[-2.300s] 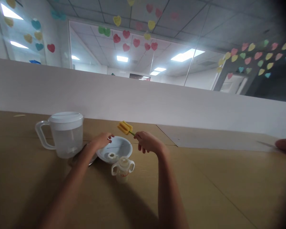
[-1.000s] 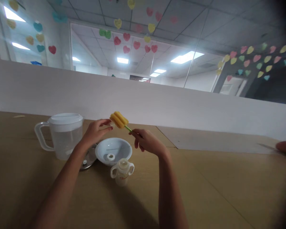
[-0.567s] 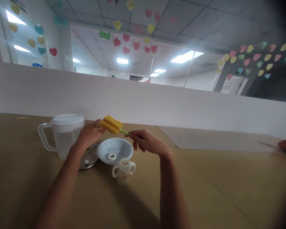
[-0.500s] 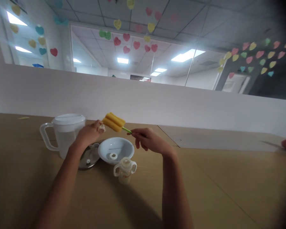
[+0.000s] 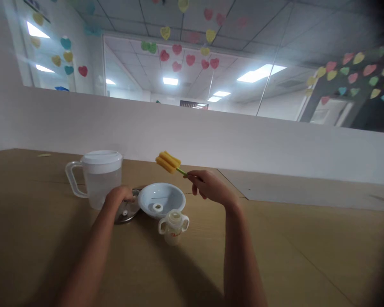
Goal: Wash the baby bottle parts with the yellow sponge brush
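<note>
My right hand [image 5: 208, 185] pinches the thin green handle of a yellow sponge bottle brush [image 5: 168, 162], held up above the bowl with its head pointing left. My left hand [image 5: 120, 195] reaches down over a round metal plate [image 5: 124, 216], fingers curled and mostly hidden; whatever they hold cannot be made out. A small clear cup-like piece lies on the plate beside these fingers, with a little white part nearby. Right of the plate sits a white bowl [image 5: 161, 194] with a white ring [image 5: 158, 208] inside. In front stands an uncapped two-handled baby bottle [image 5: 174, 228].
A lidded translucent pitcher [image 5: 102, 181] stands behind my left hand, handle to the left. The wooden table [image 5: 291, 256] meets a white wall [image 5: 243, 140] below a window with heart-shaped notes. A small flat scrap [image 5: 44, 155] lies at the far left.
My left hand has dropped from beside the sponge head, where it held a small crumpled-looking translucent thing, to the metal plate. A bit of a hand at the right edge has gone from view.
</note>
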The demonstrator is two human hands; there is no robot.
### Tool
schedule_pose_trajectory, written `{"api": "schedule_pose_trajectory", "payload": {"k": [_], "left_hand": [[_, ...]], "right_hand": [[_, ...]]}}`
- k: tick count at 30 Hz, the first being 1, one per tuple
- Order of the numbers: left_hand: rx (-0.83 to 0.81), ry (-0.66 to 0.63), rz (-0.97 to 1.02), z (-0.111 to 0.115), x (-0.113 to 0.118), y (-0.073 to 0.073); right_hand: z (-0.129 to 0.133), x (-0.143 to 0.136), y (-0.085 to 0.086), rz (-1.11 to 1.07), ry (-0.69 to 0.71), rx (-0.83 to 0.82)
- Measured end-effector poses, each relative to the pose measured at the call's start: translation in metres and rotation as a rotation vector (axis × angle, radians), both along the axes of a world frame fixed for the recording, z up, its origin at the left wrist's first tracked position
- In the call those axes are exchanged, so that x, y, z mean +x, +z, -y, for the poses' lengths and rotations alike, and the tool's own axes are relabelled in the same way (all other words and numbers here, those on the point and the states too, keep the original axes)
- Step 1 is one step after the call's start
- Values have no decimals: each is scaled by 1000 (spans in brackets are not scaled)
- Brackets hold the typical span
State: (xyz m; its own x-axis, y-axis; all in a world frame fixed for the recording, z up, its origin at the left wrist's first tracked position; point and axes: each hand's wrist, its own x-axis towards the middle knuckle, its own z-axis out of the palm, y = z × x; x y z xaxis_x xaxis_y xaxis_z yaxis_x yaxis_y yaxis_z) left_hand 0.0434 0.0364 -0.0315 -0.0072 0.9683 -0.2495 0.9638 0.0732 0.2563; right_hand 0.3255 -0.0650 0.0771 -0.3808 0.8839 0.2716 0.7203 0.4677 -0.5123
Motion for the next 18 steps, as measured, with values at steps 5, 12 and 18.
{"api": "schedule_pose_trajectory", "payload": {"k": [5, 12, 18], "left_hand": [[-115, 10, 63, 1, -3, -8], [-131, -6, 110, 0, -3, -13], [-98, 17, 104, 1, -4, -15]], "right_hand": [[-4, 1, -3, 16, -9, 9], [-9, 4, -6, 20, -48, -16], [-9, 4, -6, 28, -57, -22]]}}
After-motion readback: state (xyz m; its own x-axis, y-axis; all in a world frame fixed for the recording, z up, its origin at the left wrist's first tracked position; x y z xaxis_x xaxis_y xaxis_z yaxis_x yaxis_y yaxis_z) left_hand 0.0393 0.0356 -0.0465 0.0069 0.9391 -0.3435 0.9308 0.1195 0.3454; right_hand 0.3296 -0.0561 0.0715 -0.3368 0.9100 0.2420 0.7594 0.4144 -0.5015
